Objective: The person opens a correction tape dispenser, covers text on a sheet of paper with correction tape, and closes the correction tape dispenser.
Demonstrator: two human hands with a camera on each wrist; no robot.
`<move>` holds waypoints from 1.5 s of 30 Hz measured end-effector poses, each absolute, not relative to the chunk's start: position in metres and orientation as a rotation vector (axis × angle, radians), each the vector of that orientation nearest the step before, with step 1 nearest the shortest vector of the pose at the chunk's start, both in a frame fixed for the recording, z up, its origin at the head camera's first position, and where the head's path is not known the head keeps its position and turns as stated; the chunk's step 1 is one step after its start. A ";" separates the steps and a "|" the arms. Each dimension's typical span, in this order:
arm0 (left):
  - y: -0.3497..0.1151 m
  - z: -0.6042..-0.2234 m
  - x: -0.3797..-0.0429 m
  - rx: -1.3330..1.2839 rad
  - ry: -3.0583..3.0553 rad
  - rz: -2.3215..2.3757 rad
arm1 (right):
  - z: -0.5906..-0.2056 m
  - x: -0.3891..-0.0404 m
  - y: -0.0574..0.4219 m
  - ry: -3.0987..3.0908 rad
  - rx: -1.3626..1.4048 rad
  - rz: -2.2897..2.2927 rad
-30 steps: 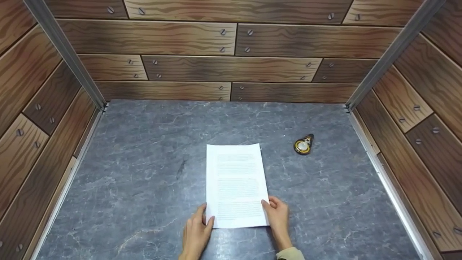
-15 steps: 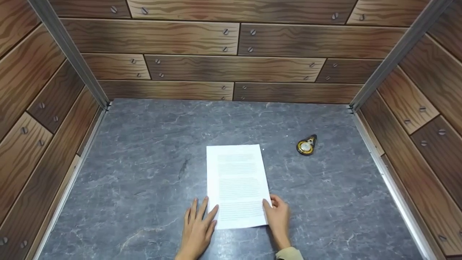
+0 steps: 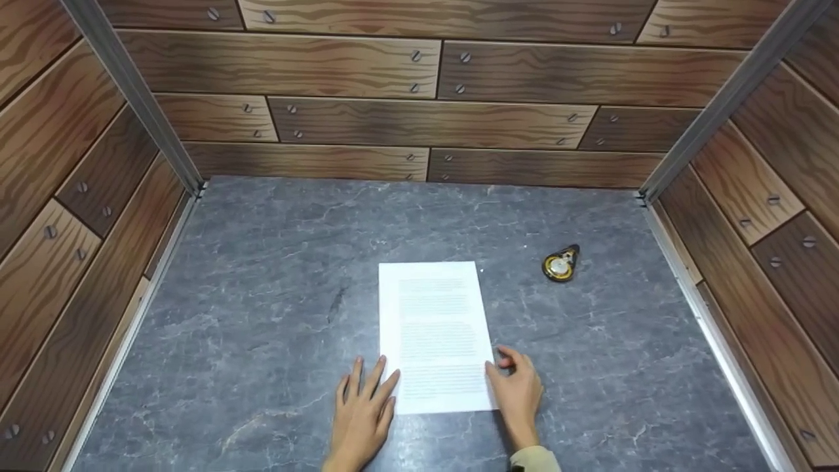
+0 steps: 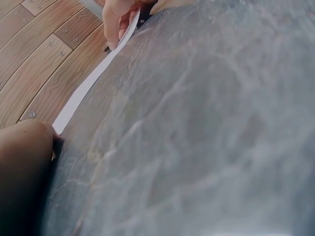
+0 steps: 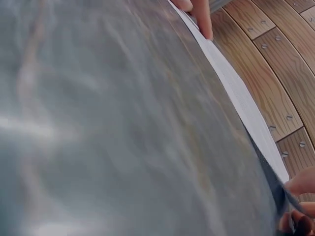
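Note:
A white sheet of printed paper (image 3: 436,328) lies near the middle of the grey marbled tabletop. My left hand (image 3: 364,413) rests with spread fingers at its lower left edge, the fingertips overlapping the margin. On the other side, my right hand (image 3: 518,387) pinches the lower right edge between thumb and curled fingers. In the right wrist view the paper (image 5: 241,98) shows edge-on as a thin white strip, with the right fingers (image 5: 302,182) at its near corner. From the left wrist, the paper (image 4: 88,88) rises a little toward the right hand (image 4: 118,24).
A small teardrop-shaped black and yellow object (image 3: 559,265) with a silvery round centre lies at the back right of the tabletop (image 3: 262,262). Wood-patterned panels (image 3: 393,118) wall in the back and both sides, with metal posts (image 3: 147,111) at the corners.
My left hand has let go of the paper's lower left corner and spread its fingers along the edge. My right hand has shifted slightly right, and the whole view has moved a little.

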State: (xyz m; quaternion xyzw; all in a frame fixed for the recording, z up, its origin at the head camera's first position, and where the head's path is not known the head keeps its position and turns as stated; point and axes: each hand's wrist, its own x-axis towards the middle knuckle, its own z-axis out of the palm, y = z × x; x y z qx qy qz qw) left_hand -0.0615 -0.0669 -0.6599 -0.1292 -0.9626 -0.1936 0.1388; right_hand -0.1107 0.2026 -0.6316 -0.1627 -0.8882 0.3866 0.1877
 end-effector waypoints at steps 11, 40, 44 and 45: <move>-0.063 -0.659 -0.066 -0.365 -2.777 -0.584 | -0.623 -0.148 0.245 -2.376 -0.665 1.409; -0.068 -0.659 -0.063 -0.351 -2.813 -0.589 | -0.611 -0.284 0.302 -2.192 -1.013 1.270; -0.067 -0.659 -0.064 -0.351 -2.800 -0.597 | -0.609 -0.299 0.309 -2.290 -1.010 1.128; -0.066 -0.659 -0.064 -0.353 -2.803 -0.601 | -0.609 -0.301 0.311 -2.314 -1.014 1.099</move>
